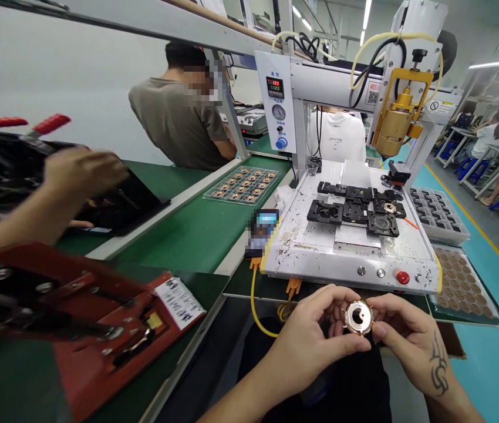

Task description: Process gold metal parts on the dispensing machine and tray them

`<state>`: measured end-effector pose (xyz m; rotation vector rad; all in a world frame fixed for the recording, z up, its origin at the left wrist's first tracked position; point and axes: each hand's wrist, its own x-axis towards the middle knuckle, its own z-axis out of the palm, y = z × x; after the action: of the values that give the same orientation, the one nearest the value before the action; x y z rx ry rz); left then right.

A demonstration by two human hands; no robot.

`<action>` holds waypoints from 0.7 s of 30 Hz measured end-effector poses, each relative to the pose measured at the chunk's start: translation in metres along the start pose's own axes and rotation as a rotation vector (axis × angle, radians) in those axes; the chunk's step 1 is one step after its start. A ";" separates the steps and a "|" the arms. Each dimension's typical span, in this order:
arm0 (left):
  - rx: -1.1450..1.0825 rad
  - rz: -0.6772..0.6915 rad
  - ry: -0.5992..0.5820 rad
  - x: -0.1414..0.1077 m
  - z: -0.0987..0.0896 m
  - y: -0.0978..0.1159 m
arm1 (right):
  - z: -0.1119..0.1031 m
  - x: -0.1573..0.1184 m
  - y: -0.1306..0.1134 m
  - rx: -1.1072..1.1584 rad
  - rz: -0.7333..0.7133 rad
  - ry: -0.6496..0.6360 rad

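Note:
A round gold-rimmed watch case [358, 318] is held up in front of my lap, its pale disc with a dark centre facing me. My left hand [315, 332] grips its left side between thumb and fingers. On the other side, my right hand [408, 329] pinches the rim with thumb and forefinger. Just beyond them stands a white dispensing machine [302, 247], with black fixtures [357, 205] on its bed. Another round gold part [390, 208] sits in the right-hand fixture. Above the bed hangs a gold-coloured dispensing head [393, 126].
A clear tray of watch parts [243, 185] lies on the green bench. At right are a tray of black parts [437, 214] and a tray of brown discs [463, 282]. A red press [95, 352] stands at left. Another person's hand [82, 170] is beyond it. A yellow cable [253, 305] hangs nearby.

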<state>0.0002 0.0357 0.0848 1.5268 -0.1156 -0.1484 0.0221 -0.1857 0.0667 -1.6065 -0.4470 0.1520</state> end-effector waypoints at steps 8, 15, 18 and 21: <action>0.122 0.078 -0.010 -0.003 -0.001 0.003 | -0.001 0.000 0.001 -0.037 -0.041 -0.029; 0.214 0.146 -0.008 -0.004 -0.004 -0.001 | -0.001 0.000 0.002 -0.091 -0.080 -0.001; 0.226 0.165 -0.004 -0.003 -0.005 -0.002 | -0.002 -0.001 0.004 -0.104 -0.069 0.010; 0.234 0.181 0.009 -0.003 -0.004 -0.003 | -0.002 -0.001 0.004 -0.108 -0.062 0.005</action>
<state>-0.0026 0.0397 0.0817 1.7405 -0.2703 0.0172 0.0227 -0.1879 0.0628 -1.6968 -0.5074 0.0780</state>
